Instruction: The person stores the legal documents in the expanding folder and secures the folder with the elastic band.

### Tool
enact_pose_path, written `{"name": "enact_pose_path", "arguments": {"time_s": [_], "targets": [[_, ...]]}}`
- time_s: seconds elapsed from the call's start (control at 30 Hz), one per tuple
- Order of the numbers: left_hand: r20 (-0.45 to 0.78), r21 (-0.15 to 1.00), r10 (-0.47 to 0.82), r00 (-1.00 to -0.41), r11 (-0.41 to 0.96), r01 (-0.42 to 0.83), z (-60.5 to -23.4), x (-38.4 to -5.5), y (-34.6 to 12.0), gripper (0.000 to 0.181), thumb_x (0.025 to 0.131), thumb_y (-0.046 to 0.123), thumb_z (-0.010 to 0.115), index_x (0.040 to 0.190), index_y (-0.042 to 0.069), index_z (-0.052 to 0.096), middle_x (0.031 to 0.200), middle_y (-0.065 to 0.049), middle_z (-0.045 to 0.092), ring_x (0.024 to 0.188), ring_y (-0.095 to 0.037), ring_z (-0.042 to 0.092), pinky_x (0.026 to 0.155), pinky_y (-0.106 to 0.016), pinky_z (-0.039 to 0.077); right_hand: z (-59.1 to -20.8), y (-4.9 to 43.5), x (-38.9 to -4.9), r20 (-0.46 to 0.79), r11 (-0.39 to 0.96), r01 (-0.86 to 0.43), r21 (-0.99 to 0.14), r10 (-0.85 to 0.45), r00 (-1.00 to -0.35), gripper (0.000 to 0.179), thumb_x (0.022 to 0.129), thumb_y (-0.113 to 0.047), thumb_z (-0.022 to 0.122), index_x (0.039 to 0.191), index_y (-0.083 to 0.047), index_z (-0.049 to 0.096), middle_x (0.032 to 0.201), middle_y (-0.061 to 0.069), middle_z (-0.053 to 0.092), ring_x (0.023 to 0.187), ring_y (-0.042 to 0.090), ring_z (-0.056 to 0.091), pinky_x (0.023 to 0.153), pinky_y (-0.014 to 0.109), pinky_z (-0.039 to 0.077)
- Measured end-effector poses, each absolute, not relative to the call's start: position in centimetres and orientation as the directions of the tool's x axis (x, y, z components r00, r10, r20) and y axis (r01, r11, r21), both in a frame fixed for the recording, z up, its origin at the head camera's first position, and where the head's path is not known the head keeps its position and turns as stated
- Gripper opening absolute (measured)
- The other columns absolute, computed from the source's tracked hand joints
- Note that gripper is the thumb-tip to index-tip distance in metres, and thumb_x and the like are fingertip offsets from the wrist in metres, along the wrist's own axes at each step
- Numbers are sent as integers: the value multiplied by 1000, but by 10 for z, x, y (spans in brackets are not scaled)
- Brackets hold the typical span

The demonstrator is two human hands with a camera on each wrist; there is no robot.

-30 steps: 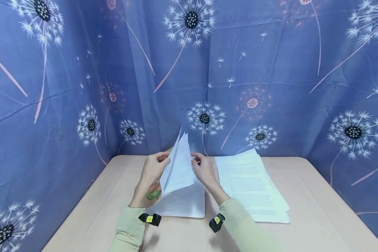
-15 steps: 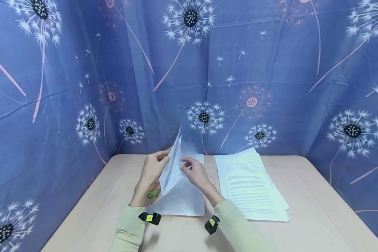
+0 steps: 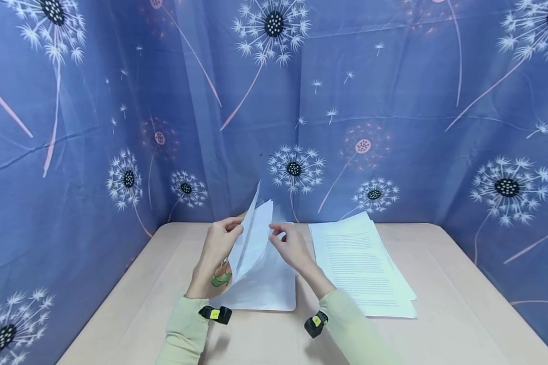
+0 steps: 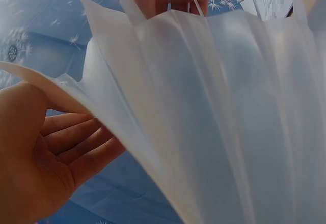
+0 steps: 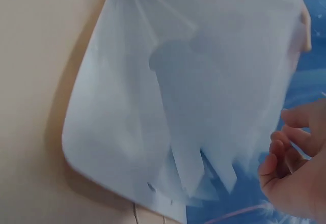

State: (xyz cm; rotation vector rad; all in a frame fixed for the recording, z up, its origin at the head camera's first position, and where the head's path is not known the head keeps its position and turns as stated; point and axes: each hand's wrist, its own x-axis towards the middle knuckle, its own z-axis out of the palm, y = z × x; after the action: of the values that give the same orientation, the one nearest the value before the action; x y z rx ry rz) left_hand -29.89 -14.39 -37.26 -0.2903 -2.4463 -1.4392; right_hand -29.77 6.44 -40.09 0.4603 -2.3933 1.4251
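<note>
An expanding file folder [image 3: 267,291] with translucent pleated pockets [image 4: 239,76] stands fanned open at the middle of the table. Its tan cover shows a green shoe print [image 3: 221,280]. My left hand [image 3: 220,241] grips the cover's far left edge, its thumb on the inner side and fingers behind, as the left wrist view shows. My right hand [image 3: 292,246] is at the raised inner sheets [image 3: 258,235], fingers bent and fingertips beside their right edge. In the right wrist view the right hand [image 5: 293,158] lies along that edge; whether it pinches anything is not clear.
A stack of printed papers [image 3: 365,268] lies to the right of the folder, its sheets slightly askew. Thin strings [image 5: 135,214] hang from the folder's edge. A blue dandelion-print curtain [image 3: 237,126] surrounds the table [image 3: 132,314] at the back and sides.
The right hand first moved left as the inner sheets folded toward the cover, then back slightly right with the sheets spread again. My left hand stays on the cover.
</note>
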Motion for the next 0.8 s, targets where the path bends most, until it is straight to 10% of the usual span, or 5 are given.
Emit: {"name": "enact_pose_path", "arguments": {"time_s": [0.8], "targets": [[345, 830, 24, -938, 459, 317, -374, -302, -147, 32, 94, 19, 56, 121, 13, 72, 101, -7, 76, 57, -16, 44, 70, -31, 44, -404, 141, -290, 399, 539, -372, -756, -71, -914, 33, 92, -11, 64, 124, -5, 68, 101, 10, 68, 86, 24, 62, 77, 30, 47]]}}
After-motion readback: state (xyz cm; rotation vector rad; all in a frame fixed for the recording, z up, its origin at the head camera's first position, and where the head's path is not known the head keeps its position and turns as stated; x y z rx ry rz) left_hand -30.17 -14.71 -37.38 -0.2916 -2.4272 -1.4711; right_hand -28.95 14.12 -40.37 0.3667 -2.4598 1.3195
